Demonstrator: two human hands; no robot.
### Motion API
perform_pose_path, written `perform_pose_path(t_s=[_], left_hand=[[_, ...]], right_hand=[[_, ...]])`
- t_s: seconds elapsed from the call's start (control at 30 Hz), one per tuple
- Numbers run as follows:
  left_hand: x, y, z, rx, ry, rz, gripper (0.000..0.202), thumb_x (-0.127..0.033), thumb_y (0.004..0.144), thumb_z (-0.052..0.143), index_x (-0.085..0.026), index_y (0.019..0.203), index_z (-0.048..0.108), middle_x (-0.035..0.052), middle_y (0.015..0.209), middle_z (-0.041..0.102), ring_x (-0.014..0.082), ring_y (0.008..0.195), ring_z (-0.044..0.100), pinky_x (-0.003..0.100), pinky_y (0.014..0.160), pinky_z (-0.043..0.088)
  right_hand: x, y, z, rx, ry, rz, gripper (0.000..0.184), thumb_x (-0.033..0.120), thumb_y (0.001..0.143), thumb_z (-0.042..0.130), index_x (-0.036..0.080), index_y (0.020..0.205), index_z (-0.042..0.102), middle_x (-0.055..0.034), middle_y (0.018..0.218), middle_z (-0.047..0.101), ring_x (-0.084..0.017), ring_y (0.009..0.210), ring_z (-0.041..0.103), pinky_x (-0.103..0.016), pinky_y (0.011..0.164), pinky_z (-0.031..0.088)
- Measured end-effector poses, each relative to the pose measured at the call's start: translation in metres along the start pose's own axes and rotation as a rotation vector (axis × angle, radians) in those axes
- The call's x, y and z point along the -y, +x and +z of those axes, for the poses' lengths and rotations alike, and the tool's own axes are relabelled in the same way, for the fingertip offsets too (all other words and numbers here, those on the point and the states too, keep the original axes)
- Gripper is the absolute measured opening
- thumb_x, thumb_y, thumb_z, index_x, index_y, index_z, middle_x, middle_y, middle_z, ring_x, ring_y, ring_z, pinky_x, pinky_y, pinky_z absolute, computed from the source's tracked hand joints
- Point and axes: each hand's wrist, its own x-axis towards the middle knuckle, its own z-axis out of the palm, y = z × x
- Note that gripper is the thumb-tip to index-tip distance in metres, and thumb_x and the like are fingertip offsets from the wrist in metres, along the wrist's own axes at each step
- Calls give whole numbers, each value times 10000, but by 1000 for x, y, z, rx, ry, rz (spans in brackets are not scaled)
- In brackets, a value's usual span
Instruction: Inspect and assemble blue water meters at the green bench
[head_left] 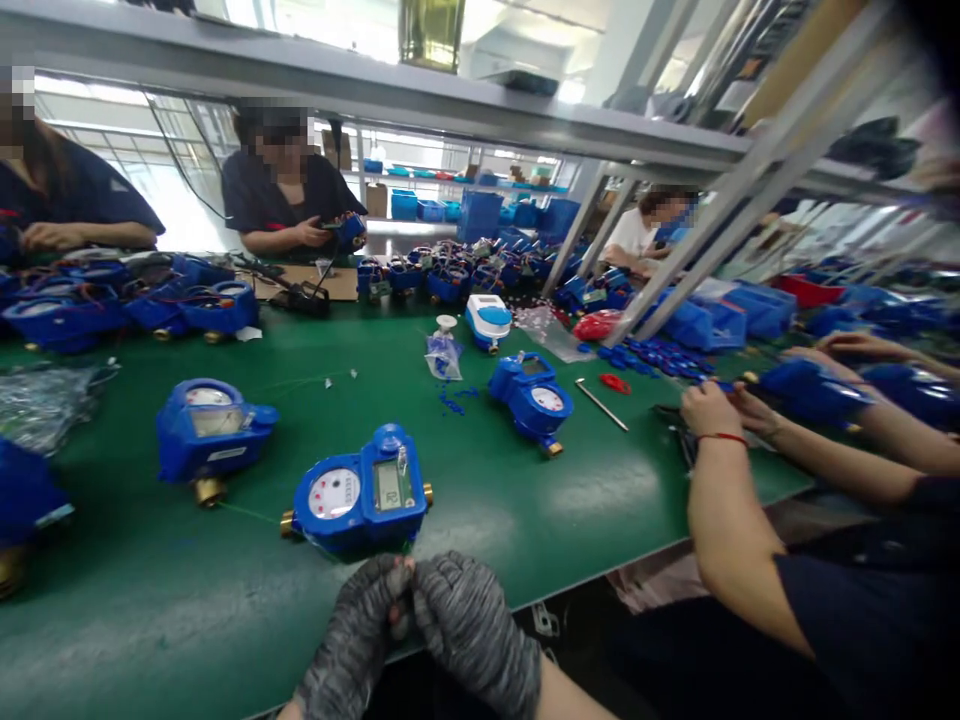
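Note:
My left hand [358, 622] and my right hand [472, 625], both in grey mottled gloves with bare fingertips, meet at the table's front edge. Their fingers are pinched together; whatever lies between them is too small to make out. Just beyond them rests a blue water meter [390, 535] with a white dial, a grey display and brass ends. Thin, pale line shows at its lower edge near my fingertips. Left of it stands another blue meter [180, 440], a fine green thread trailing from its brass end. A third meter [517, 400] lies farther right.
On the green table [600, 520] are a metal rod [602, 405], a red piece [615, 383], a bag of blue bits [444, 358] and a white-and-blue meter [489, 320]. A co-worker's arms [731, 500] work at right. Opposite, other people sit behind piled meters [465, 270].

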Motion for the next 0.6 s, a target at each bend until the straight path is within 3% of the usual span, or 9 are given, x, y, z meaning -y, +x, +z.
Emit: perform_pose_path(t_s=[0.07,0.13,0.23,0.33,0.37,0.43,0.5,0.57,0.6], left_hand=[[1,2,-1,-22,-5,13,455,-448,597,892,-140,723,582,-33,559,434,89,511,375,218,521,301],[1,3,-1,-25,-4,27,448,-444,594,891,-134,715,591,-28,555,446,86,498,377,212,503,287],[1,6,0,-39,14,58,417,-423,614,881,-117,724,619,13,605,528,101,525,436,215,513,331],[1,8,2,-65,32,76,418,-415,608,883,-108,763,646,42,666,581,123,558,489,230,533,383],[1,9,2,-59,31,76,429,-439,602,879,-111,736,638,38,640,566,133,544,491,240,522,389],[2,10,3,-36,15,78,455,-492,596,864,-130,660,597,13,567,507,143,510,476,265,512,405],[3,11,2,-35,-6,82,482,-517,592,858,-147,606,549,-18,515,441,123,472,427,256,492,389],[3,12,1,-59,-15,84,484,-501,578,872,-148,599,541,-37,500,413,93,449,371,225,465,348],[2,12,0,-70,-11,84,477,-490,568,880,-146,607,552,-36,505,425,88,447,365,217,457,338]], right_hand=[[1,1,2,-20,145,91,262,286,930,428,179,918,667,-128,854,682,-229,800,620,-360,784,468],[4,4,1,-1,446,298,231,339,911,467,188,872,637,-113,845,674,-203,767,605,-334,757,469],[7,15,-2,205,1021,702,266,400,890,432,194,744,516,-54,681,604,-119,515,475,-247,514,400],[10,26,-4,415,1339,928,251,374,874,323,210,699,396,14,553,467,-68,382,264,-189,395,229],[12,28,-4,407,1324,925,244,368,870,317,207,703,395,17,550,456,-67,381,270,-183,394,224],[15,27,-4,281,1171,846,271,399,878,358,191,730,447,-15,609,517,-92,450,416,-198,435,328],[19,22,-3,68,892,677,312,461,875,444,176,777,527,-69,746,599,-152,659,573,-261,606,469],[20,17,-1,-79,703,558,315,488,849,526,180,803,571,-94,841,627,-195,827,601,-310,781,489],[20,16,0,-90,691,553,298,479,840,550,185,801,578,-96,855,631,-200,856,599,-313,812,483]])
